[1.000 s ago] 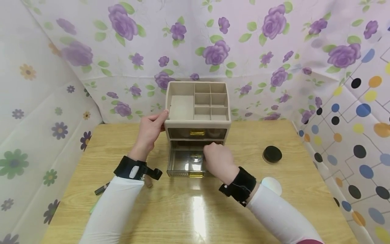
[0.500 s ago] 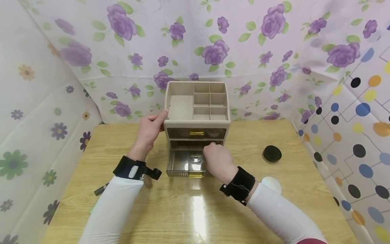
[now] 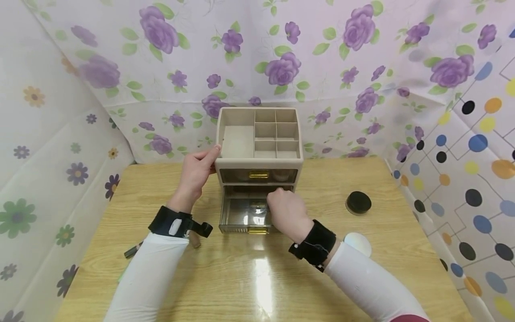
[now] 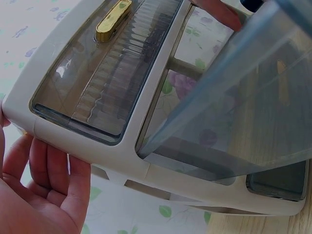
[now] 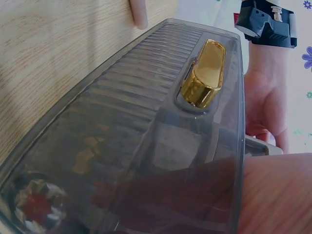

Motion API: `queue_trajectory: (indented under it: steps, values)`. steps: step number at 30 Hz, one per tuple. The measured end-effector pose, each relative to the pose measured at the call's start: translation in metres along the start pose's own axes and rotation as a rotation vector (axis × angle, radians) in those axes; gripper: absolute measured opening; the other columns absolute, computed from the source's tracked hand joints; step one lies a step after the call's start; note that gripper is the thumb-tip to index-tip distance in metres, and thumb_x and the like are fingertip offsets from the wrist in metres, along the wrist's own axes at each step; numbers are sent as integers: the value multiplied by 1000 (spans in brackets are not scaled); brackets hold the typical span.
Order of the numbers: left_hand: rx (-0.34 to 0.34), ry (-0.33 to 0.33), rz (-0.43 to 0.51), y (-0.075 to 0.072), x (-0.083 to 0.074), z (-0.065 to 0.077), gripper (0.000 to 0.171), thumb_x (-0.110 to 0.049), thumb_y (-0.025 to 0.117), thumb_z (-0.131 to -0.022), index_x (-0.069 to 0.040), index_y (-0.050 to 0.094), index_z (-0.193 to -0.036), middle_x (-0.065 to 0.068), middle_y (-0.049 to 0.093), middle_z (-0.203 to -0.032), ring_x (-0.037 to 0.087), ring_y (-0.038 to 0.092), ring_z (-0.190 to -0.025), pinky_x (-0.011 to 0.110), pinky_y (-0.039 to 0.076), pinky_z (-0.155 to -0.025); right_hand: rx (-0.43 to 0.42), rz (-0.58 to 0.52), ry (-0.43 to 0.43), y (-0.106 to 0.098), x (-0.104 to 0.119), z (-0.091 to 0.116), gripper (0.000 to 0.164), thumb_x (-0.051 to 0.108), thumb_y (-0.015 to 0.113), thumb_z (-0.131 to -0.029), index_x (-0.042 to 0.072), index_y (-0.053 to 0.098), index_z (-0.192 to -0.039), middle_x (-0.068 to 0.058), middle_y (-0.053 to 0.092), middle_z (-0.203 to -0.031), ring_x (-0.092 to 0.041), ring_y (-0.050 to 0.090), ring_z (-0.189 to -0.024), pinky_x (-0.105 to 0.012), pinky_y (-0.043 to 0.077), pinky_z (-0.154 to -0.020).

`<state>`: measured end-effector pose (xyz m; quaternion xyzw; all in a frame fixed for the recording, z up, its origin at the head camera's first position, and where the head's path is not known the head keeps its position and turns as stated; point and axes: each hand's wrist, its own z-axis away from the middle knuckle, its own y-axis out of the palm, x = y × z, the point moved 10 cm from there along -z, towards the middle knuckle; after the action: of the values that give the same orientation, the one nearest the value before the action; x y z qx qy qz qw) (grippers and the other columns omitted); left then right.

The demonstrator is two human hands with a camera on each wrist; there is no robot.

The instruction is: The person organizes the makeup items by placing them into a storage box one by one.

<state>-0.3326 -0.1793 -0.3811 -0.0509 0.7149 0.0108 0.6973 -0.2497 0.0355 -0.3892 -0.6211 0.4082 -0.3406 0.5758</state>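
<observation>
A cream drawer organizer [image 3: 259, 163] with an open compartmented top stands at the back of the table. Its upper drawer [image 3: 237, 175] is closed. The smoky clear lower drawer [image 3: 241, 214], with a gold handle [image 5: 204, 73], is pulled out. My left hand [image 3: 197, 172] grips the organizer's left side, thumb at the top rim and fingers bent against the side. My right hand [image 3: 289, 212] reaches down into the lower drawer's right part; its fingertips are hidden, and I cannot tell whether they hold anything. A clear faceted round thing with red inside [image 5: 39, 204] shows through the drawer front.
On the right of the wooden table [image 3: 241, 286] lie a black-topped round container [image 3: 358, 203] and a white disc [image 3: 357, 244]. A dark pen-like stick [image 3: 132, 251] and a brown piece [image 3: 195, 240] lie by the left forearm. A floral curtain [image 3: 249, 53] hangs behind.
</observation>
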Motion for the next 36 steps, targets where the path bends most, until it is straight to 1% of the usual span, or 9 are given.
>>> queue_trajectory:
  steps: [9,12,14,16,18,22,28,32,36]
  values:
    - [-9,9,6,-1,-2,0,51,-37,70,-105,8,73,-129,6,77,-104,8,73,-86,25,60,-82,36,-53,2,5,-4,-2,35,-5,71,-88,13,55,-64,-6,63,-68,-15,59,-54,-31,47,-41]
    - [-11,4,6,-1,-1,0,51,-37,70,-105,7,73,-130,5,77,-104,8,73,-86,25,60,-81,43,-114,12,4,-8,-4,37,3,76,-90,13,52,-64,-3,58,-65,-13,55,-52,-32,48,-41]
    - [-9,3,7,-1,-1,0,52,-38,70,-105,7,73,-130,5,76,-104,9,73,-86,25,60,-82,34,-155,14,0,-10,-5,34,13,79,-93,12,57,-67,-2,58,-65,-15,56,-53,-34,52,-44]
    - [-11,2,10,-1,-1,-1,52,-38,70,-105,7,73,-130,4,75,-103,9,73,-86,26,61,-82,10,-189,15,-8,-12,-6,30,23,81,-96,9,65,-75,-4,63,-69,-18,62,-56,-36,56,-48]
    - [-12,3,15,-2,-2,-1,52,-38,70,-105,7,73,-129,3,75,-102,10,73,-86,26,61,-82,-12,-214,26,-16,-16,-5,25,29,79,-99,5,75,-91,-8,71,-81,-23,69,-65,-38,59,-54]
    - [-17,5,21,-3,-2,-2,52,-37,70,-105,9,72,-129,1,76,-101,8,73,-86,26,60,-81,-41,-269,60,-30,-26,-2,33,34,75,-103,4,79,-117,-14,78,-103,-29,75,-81,-40,61,-60]
    - [-23,10,13,-4,-4,-1,52,-36,70,-105,9,72,-129,4,76,-102,7,73,-86,25,60,-81,-133,-435,54,-61,-40,4,30,32,73,-104,6,80,-115,-9,79,-100,-18,71,-74,-35,58,-63]
    - [-21,16,14,-3,-4,0,51,-36,70,-105,9,72,-129,4,76,-103,8,73,-87,25,60,-82,-260,-586,42,-87,-52,11,24,32,72,-105,10,80,-103,-1,76,-88,-14,68,-73,-35,57,-69]
    - [-14,19,16,-1,-3,1,51,-36,70,-105,10,72,-128,1,76,-98,9,73,-86,25,60,-81,-408,-667,70,-104,-71,19,25,34,72,-105,12,80,-95,3,73,-80,-14,67,-72,-36,56,-68]
